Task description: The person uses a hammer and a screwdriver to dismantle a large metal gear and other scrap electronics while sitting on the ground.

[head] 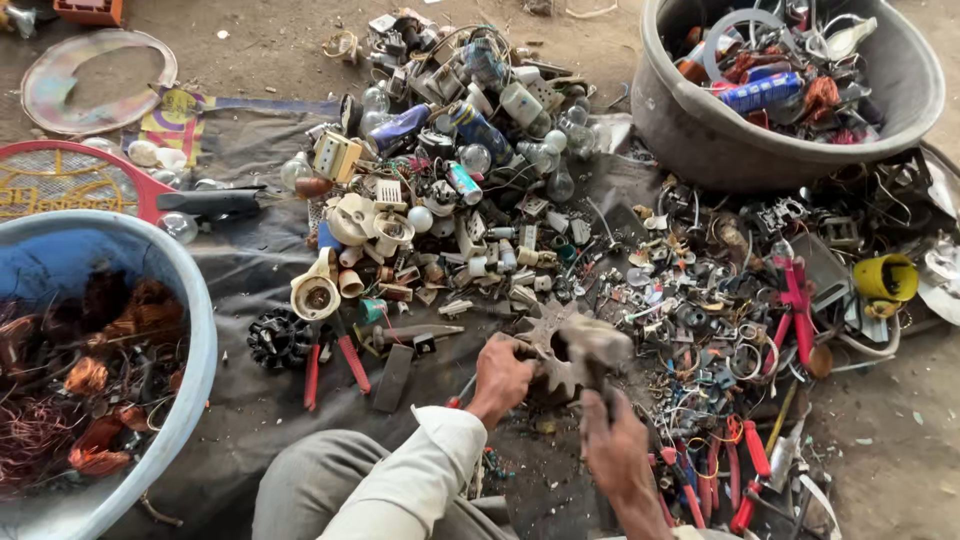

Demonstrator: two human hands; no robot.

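The toothed metal part [572, 350] lies on the dark cloth [250, 400] near the person, with the left hand [500, 378] closed on its left edge. The right hand [612, 440] grips a tool handle beside it; I judge a firm, steady hold on the part matters, as loose scrap [690, 300] crowds the right side.

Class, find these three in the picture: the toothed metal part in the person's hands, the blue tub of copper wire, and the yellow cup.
toothed metal part [572, 350], head view, on its upper face.
blue tub [200, 330], head view, on its right rim.
yellow cup [886, 277], head view, on its open rim.
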